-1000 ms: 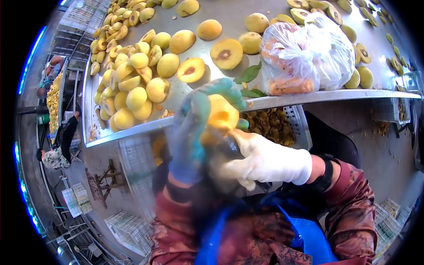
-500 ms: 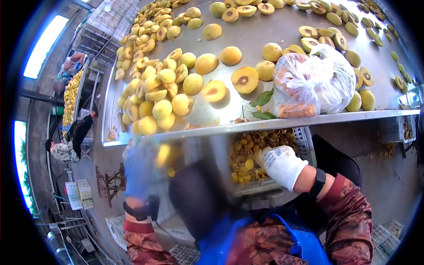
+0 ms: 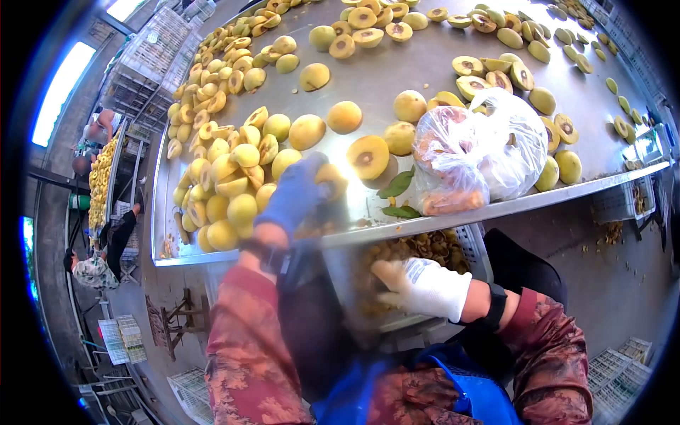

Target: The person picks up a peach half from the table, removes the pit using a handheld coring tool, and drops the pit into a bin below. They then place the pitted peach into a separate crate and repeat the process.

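My left hand (image 3: 301,191), in a blue glove, reaches over the near edge of the metal table. Its fingers close on a yellow peach half (image 3: 332,182), blurred by motion. Beside it lies another peach half (image 3: 368,156), cut face up with a brown centre. A heap of peach halves (image 3: 230,180) sits left of this hand. My right hand (image 3: 418,287), in a white glove, hovers at a crate (image 3: 477,251) of yellow and brown fruit scraps below the table edge. Its fingers are curled, and I cannot make out what they hold.
Clear plastic bags (image 3: 489,152) with orange-brown contents rest near the front edge, beside green leaves (image 3: 398,184). More halves spread across the metal table (image 3: 283,92). People (image 3: 95,273) are at the far left by another fruit-laden table. A crate (image 3: 620,202) stands at the right.
My left hand has risen from below the table edge, where a blurred yellow piece was near it, onto the peach half. My right hand stays over the crate. The view has shifted.
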{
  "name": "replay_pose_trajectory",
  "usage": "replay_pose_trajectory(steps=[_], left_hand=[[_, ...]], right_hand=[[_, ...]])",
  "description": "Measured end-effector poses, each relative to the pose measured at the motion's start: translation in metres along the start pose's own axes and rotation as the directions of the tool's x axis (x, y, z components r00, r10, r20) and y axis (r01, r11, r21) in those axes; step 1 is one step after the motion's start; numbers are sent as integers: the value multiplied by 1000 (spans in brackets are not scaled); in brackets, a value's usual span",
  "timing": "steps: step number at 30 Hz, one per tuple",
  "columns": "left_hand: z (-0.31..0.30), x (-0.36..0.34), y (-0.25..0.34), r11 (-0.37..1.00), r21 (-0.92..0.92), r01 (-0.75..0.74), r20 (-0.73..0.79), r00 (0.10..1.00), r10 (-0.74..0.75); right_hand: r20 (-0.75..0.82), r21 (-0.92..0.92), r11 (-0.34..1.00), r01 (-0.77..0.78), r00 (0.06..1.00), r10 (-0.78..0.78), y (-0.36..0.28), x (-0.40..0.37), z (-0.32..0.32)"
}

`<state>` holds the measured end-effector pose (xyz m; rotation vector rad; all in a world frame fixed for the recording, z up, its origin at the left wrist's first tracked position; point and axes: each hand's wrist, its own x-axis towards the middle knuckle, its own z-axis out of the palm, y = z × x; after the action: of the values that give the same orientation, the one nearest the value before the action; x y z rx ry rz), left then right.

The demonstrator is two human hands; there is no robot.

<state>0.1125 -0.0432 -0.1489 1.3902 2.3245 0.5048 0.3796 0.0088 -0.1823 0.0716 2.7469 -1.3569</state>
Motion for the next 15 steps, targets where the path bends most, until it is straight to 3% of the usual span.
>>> replay_pose_trajectory(steps=[2,3,5,6,9,10,13,15], left_hand=[[4,-3,1,955,-263,138,44,990,-131],[5,-7,4,859,-500,107,35,994,-104],[5,-23,12,509,-860,30,-3,998,-64],[1,-35,31,386,-919,84,18,985,-171],[-4,-71,73,311,-950,6,-59,978,-199],[11,-73,59,476,-870,-131,-214,969,-125],[23,-90,77,119,-989,-84,-112,961,-252],[31,-92,77,74,-994,-81,-97,960,-262]], right_hand=[[-271,155,986,55,962,-11,-4,7,-5],[-404,223,970,97,915,2,-8,11,-11],[-375,316,949,-13,917,138,-24,12,-31],[-353,361,930,-65,914,200,-32,13,-38],[-373,320,947,-38,913,163,-41,17,-43],[-320,321,943,-83,928,191,-45,17,-46],[-359,254,966,-42,924,135,-40,19,-32],[-403,313,950,18,908,115,-37,19,-24]])
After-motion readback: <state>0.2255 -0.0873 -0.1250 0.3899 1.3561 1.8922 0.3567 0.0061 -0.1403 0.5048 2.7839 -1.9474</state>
